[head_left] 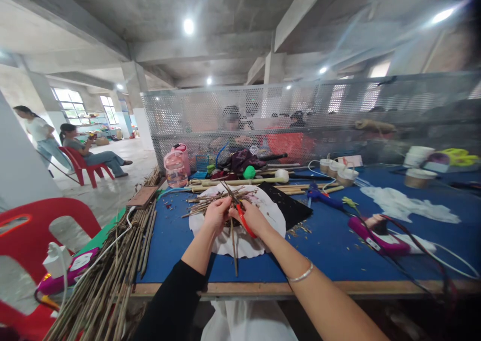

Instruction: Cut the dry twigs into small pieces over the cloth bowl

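While right-hand fingers (235, 213) grip red-handled scissors (246, 223), left-hand fingers' (224, 205) hold and a purple power strip's (393, 245) markings are unclear.

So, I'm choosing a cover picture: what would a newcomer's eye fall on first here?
Probably the red-handled scissors in the person's right grip, near the middle, over a round white sheet with twigs on it. Next, likely the big bundle of sticks along the left side of the blue tabletop, and the nearer red chair at the picture's left edge.
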The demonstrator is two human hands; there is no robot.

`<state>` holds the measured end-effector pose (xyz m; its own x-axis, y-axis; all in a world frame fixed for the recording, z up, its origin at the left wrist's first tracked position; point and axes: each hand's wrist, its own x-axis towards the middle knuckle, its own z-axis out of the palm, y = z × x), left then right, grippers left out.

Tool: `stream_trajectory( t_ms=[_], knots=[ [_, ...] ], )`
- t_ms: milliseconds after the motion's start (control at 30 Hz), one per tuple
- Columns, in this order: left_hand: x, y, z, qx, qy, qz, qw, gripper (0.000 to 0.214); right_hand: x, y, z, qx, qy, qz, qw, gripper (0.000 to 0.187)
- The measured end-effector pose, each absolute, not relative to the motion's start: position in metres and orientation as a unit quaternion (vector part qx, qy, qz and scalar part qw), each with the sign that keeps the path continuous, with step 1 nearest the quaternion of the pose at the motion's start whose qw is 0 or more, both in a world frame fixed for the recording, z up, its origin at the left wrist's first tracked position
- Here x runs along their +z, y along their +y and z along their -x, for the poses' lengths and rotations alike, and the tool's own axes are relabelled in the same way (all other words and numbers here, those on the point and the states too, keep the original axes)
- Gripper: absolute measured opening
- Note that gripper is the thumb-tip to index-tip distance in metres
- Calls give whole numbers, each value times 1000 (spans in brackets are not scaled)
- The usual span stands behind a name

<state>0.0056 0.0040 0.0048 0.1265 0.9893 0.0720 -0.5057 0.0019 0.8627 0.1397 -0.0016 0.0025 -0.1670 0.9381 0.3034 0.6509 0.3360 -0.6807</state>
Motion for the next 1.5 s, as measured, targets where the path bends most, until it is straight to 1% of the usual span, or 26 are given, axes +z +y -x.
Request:
stream_trajectory(
  t_ms=[233, 433, 600, 767, 1067, 1300, 1500],
  knots=[
    [7, 1, -3, 595, 319, -381, 632, 40, 4, -4, -138, 189, -729, 548, 364, 34],
    [9, -2, 3, 533, 369, -417, 638, 39, 5, -8, -139, 195, -722, 560, 356, 36],
    [9, -1, 2, 532, 345, -431, 642, 37, 15, -5, -142, 222, -734, 548, 333, 40],
    [9, 2, 2, 555, 337, -416, 636, 38, 27, 7, -141, 240, -766, 511, 308, 40],
    [9, 1, -1, 569, 348, -389, 636, 39, 14, 1, -135, 215, -738, 528, 362, 35],
    [4, 4, -1, 564, 336, -404, 637, 36, 10, 1, -137, 202, -732, 537, 368, 35],
    [2, 6, -2, 557, 328, -409, 643, 33, 12, 0, -138, 236, -730, 531, 360, 39]
  ],
)
